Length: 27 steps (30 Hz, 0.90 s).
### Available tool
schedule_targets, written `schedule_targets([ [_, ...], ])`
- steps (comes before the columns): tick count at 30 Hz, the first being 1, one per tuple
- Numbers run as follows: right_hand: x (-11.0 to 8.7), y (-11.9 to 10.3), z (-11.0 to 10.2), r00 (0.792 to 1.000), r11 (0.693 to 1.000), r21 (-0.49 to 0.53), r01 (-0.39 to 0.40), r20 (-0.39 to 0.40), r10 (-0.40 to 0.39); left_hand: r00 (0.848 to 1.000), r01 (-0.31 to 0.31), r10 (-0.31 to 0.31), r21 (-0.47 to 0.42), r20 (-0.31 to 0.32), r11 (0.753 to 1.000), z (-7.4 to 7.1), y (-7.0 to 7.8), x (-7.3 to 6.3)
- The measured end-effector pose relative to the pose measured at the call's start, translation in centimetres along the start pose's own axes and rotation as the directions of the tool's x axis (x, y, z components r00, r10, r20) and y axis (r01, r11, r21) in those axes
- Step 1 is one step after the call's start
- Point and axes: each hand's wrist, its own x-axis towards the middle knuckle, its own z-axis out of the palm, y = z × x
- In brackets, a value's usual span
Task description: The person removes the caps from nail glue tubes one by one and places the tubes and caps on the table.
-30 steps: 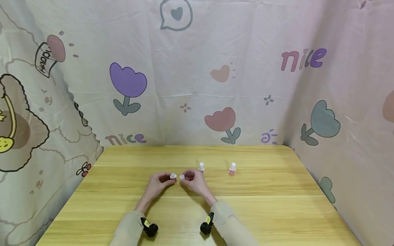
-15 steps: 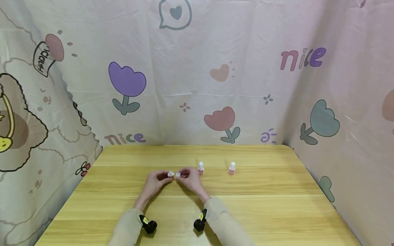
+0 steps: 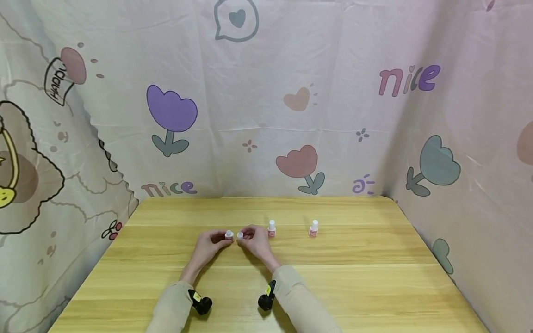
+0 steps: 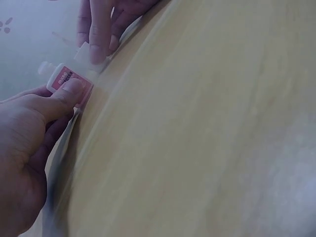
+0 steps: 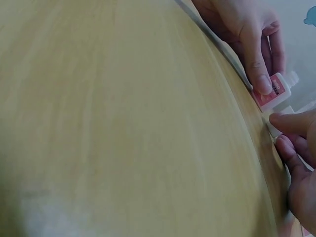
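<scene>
Left hand (image 3: 207,246): grip closed in a pinch on a small bottle (image 3: 229,236), thumb lying across the pink label (image 4: 62,76). Bottle is upright, white nozzle (image 4: 46,68) uncovered and pointing up. Cannot tell whether its base touches the counter (image 3: 354,282).

Right hand (image 3: 257,244): grip pinching a small white cap (image 3: 240,236) between thumb and fingers. Cap sits just beside the bottle, on its right; head view shows a narrow gap between them. Both hands are over the counter's far half, left of its middle.

Second bottle (image 3: 272,228): upright on the counter, white-topped, just beyond the right hand. Third bottle (image 3: 314,228): same type, also upright, well apart to the right.

Each wrist carries a black camera (image 3: 202,305) near the cuff of a beige sleeve (image 3: 170,305). Behind the counter hangs a pale cloth (image 3: 245,92) printed with tulips, hearts and the word "nice".
</scene>
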Motion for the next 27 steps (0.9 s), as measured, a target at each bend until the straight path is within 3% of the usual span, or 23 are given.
schedule_targets([
  [14, 0.34, -0.62, 0.57, 0.999, 0.999, 0.022, -0.031, -0.040, 0.032, 0.999, 0.042, -0.042, 0.026, -0.031, 0.999, 0.02, 0.05, 0.30],
  [27, 0.34, -0.35, 0.55, 0.999, 0.999, 0.033, -0.005, -0.045, 0.007, 0.999, 0.023, -0.023, 0.014, -0.044, 1.000, 0.03, 0.20, 0.30],
])
